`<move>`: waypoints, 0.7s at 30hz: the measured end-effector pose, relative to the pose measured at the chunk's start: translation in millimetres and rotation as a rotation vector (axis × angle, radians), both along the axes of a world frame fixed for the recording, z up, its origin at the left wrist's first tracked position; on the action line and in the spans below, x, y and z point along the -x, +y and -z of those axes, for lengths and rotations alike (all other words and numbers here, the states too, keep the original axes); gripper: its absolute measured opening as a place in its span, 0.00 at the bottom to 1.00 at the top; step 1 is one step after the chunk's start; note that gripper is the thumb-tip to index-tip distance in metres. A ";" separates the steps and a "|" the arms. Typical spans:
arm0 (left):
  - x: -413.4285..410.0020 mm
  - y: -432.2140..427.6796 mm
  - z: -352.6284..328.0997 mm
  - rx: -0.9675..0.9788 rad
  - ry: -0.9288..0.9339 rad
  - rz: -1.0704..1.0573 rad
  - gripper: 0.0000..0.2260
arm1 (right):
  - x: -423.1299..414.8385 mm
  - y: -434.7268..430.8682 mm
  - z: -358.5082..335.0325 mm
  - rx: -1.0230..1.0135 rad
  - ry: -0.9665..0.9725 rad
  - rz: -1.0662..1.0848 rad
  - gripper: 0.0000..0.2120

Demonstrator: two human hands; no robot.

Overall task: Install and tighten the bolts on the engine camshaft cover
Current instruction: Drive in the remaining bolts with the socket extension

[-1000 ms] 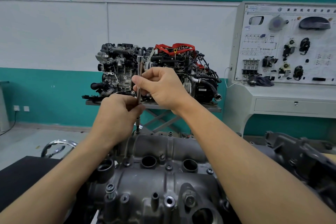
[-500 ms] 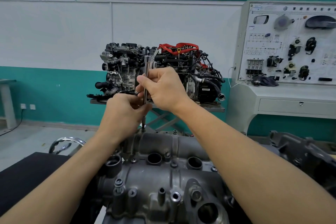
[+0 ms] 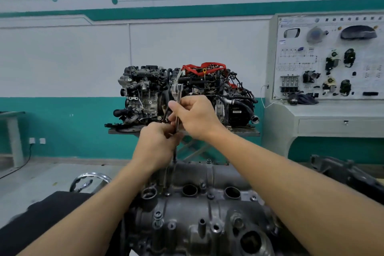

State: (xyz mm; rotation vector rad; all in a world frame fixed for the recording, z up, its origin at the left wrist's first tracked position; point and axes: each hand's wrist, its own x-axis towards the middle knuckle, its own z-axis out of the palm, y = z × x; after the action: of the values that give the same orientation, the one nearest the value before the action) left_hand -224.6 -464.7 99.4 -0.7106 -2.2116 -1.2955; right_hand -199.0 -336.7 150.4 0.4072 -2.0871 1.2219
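Fingers of right hand (image 3: 196,116) clenched on upright tool shaft (image 3: 178,110), left hand (image 3: 156,143) gripping it lower, tip at far edge of camshaft cover (image 3: 207,210)

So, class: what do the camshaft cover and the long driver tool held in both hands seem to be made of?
Camshaft cover: probably cast aluminium, going by its dull grey, rough surface with moulded ribs and bosses.
Driver tool: likely polished or plated steel, a slim shaft with bright silver reflections.
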 end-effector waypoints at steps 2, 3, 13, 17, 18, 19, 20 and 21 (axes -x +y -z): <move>2.0 -4.8 0.9 -0.003 0.008 0.042 0.10 | -8.0 -2.6 -5.7 -0.070 -0.020 0.012 0.18; 0.7 -7.5 1.9 -0.017 0.011 0.061 0.12 | -11.6 -3.2 -8.7 -0.123 -0.015 0.032 0.19; -12.9 -9.4 -30.8 -0.052 0.095 0.142 0.06 | -31.7 2.2 -26.2 -0.223 -0.044 0.054 0.12; -37.7 -24.7 -27.8 -0.064 0.070 0.273 0.07 | -52.3 -4.0 -23.9 -0.123 -0.011 -0.002 0.11; -47.2 -30.5 -22.8 -0.093 0.047 0.342 0.07 | -61.2 -7.2 -19.2 -0.092 -0.007 -0.044 0.11; -56.9 -36.4 -16.4 -0.117 0.032 0.405 0.08 | -71.0 -10.1 -12.7 -0.050 -0.008 -0.094 0.10; -66.6 -41.7 -9.1 -0.132 0.033 0.454 0.09 | -80.4 -13.2 -4.9 0.008 -0.012 -0.147 0.09; -75.1 -46.0 -1.3 -0.151 0.047 0.487 0.10 | -89.3 -16.1 3.7 0.068 -0.012 -0.187 0.07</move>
State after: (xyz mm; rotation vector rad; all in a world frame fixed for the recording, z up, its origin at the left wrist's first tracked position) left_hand -149.5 -510.7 100.7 -1.2565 -1.9422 -1.6309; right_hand -109.7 -352.8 146.7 0.5759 -2.0473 1.4017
